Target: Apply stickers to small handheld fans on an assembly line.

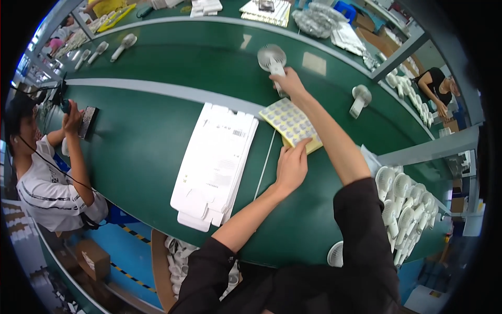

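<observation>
Out over the far strip of the table, my right hand (289, 85) is closed round the handle of a white handheld fan (271, 55), its round grille pointing away from me. Nearer, my left hand (293, 168) grips the lower edge of a yellow sheet of round grey stickers (286, 119), with thumb and fingers on its corner. More yellow sheet shows beneath that one. To the left of the sheet lies a stack of flat white printed cartons (214, 162).
Many white fans (405, 204) are piled at the right, and another fan (360, 99) lies on the far strip. A raised grey rail (172, 90) divides the green table. A co-worker (57, 172) sits at the left. Below stands an open cardboard box (159, 267) of white parts.
</observation>
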